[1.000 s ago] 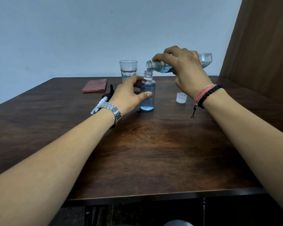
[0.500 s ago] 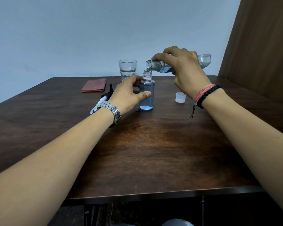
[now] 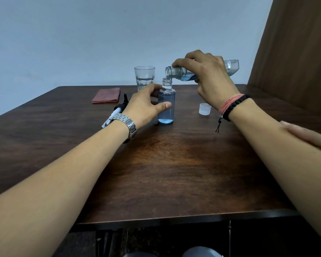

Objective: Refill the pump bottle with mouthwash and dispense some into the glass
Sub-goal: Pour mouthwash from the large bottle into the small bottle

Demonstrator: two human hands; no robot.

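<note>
- While my left hand (image 3: pixel 145 106) steadies the small pump bottle (image 3: pixel 166 106), its fingers curl round the far side near the neck and the thumb lies across the front, so the bottle is held between them
- That small bottle stands upright on the dark wooden table (image 3: pixel 174 164), uncapped, with blue mouthwash filling it nearly to the shoulder
- With my right hand (image 3: pixel 209 80) I grip the bigger mouthwash bottle (image 3: pixel 230 68) from above, fingers wrapped over its body, tipped almost level with its open mouth just above and slightly right of the small bottle's neck
- A little blue liquid pools along the lower side of the tilted bottle; whether a stream is falling I cannot tell
- Behind the small bottle and to its left stands the glass (image 3: pixel 144 77), upright, with some clear liquid in the bottom half
- A clear plastic cap (image 3: pixel 205 109) sits on the table to the right of the small bottle, apart from it, below my right wrist
- The pump head (image 3: pixel 121 106), black and white, lies on its side on the table beside my left wrist, partly hidden by it
- A folded reddish cloth (image 3: pixel 106 95) lies flat near the far left part of the table
- On my left wrist is a metal watch (image 3: pixel 126 123); on my right are a pink cord and a black beaded bracelet (image 3: pixel 232 106)
- Another hand (image 3: pixel 311 136) rests flat against my right forearm at the right edge of the view
</note>
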